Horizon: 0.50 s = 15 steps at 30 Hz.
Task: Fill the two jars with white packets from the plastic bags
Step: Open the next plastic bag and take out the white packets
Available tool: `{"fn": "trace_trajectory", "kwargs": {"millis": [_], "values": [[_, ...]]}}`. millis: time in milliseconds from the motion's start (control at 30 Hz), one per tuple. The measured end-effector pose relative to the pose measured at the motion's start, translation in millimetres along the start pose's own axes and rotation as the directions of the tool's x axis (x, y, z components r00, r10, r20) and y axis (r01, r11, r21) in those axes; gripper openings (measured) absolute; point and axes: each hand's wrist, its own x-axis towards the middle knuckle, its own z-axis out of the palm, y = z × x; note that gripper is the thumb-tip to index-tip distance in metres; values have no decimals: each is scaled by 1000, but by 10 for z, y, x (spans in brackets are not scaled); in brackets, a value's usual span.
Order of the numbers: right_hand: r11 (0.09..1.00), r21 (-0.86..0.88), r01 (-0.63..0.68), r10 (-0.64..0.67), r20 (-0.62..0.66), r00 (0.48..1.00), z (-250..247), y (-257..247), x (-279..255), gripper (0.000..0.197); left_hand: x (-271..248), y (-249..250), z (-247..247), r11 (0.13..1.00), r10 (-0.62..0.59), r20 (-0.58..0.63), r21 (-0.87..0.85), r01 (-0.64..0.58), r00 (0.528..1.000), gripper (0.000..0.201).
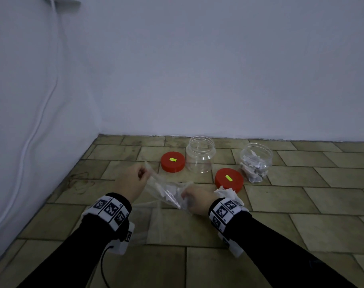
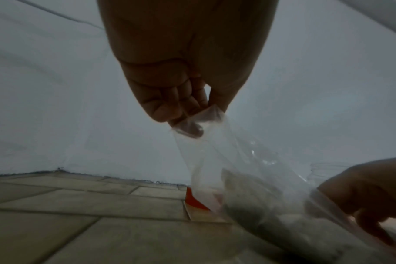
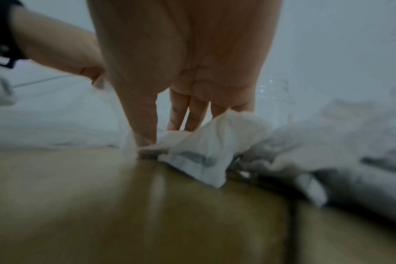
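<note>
My left hand (image 1: 143, 173) pinches the rim of a clear plastic bag (image 1: 166, 191) and holds it up; the pinch on the bag (image 2: 233, 169) shows close in the left wrist view (image 2: 192, 116). My right hand (image 1: 186, 197) reaches into the bag's mouth. There its thumb and fingers (image 3: 163, 137) close on a white packet (image 3: 201, 155). An empty clear jar (image 1: 200, 155) stands behind the hands. To its right, a second jar (image 1: 255, 163) holds several white packets.
Two red lids lie on the tiled floor, one (image 1: 172, 162) left of the empty jar, one (image 1: 228, 179) in front of the other jar. Loose white packets (image 1: 226, 193) sit by my right wrist. A flat empty bag (image 1: 152, 222) lies between my forearms. Walls stand behind and left.
</note>
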Motion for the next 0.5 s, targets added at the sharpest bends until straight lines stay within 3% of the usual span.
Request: {"fn": "trace_trajectory", "kwargs": {"millis": [100,300,367,500], "values": [[993,-113,18,-21,-26,999,-10,39,-46,31,50,35,-99,1000,10,-39,24,-9,999,17],[945,-249,-212,232,52,971,8,235,-65,34,80,96,-179,999,54,-72,6,-54,996,18],[964,-169,-204,209,15,978,-37,203,-124,35,55,117,-203,996,91,-57,-15,-92,994,19],[953,251,-169,198,-95,975,-99,65,-142,31,6,218,-228,985,169,-46,-21,-170,985,19]]}}
